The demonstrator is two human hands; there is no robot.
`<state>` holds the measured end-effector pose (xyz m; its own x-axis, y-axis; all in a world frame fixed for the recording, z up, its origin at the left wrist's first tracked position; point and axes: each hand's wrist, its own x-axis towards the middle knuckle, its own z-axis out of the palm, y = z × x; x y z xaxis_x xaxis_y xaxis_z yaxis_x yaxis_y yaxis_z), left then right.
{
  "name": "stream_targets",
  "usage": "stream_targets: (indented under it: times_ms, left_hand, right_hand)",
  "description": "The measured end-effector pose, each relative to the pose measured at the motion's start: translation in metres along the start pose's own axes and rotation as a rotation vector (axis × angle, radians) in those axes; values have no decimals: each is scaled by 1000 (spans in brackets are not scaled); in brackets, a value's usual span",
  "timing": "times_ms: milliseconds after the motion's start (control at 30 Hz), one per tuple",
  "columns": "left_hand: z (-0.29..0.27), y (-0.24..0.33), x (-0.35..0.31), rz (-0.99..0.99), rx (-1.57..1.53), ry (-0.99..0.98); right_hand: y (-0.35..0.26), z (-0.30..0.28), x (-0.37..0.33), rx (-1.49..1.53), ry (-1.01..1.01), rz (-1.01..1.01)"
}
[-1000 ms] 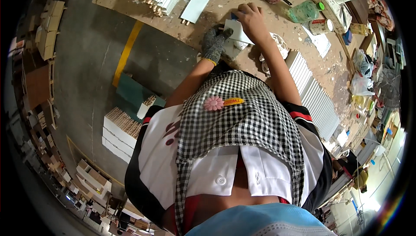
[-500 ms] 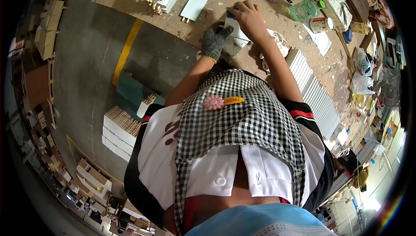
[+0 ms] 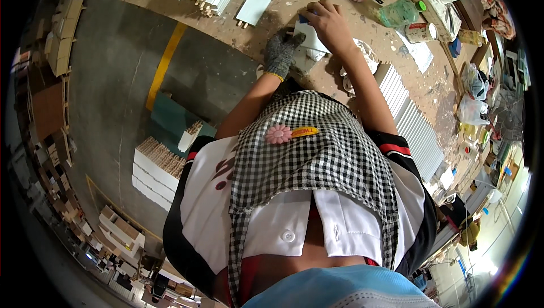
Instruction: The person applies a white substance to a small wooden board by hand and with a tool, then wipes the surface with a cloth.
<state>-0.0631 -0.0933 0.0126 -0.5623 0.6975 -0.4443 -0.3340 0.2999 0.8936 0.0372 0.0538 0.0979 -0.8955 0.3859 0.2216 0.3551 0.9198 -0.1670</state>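
The person's left hand [image 3: 280,53], in a grey knitted glove with a yellow cuff, grasps a small white panel [image 3: 311,39] by its left edge, the thumb laid over the upper face and the other fingers mostly hidden at the side and beneath. The bare right hand [image 3: 328,24] is half closed above the far part of the panel, its fingers bent and their tips beside a dark blue piece [image 3: 303,19] at the far left corner; whether they pinch that piece or merely press on it cannot be told, as the hand covers most of it. The panel lies between the two hands, near the edge of the paint-spotted workbench [image 3: 243,39] and just in front of the checked apron [image 3: 317,161]. Beyond the left hand rests a separate white strip [image 3: 259,1], and a whitish crumpled cloth [image 3: 367,56] lies near the right wrist
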Motion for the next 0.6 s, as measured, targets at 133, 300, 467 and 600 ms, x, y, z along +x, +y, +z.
stream_targets:
  times_ms: [133, 300, 467, 600]
  left_hand:
    - [-2, 3, -1, -34, 5, -20]
    - [1, 7, -1, -15, -12, -10]
    - [-1, 8, -2, -26, 24, -6]
    - [1, 14, -4, -42, 7, -3]
  right_hand:
    - [0, -1, 0, -48, -20, 3]
    - [1, 6, 1, 8, -19, -43]
    - [2, 5, 3, 164, 28, 43]
    - [8, 8, 1, 129, -13, 9]
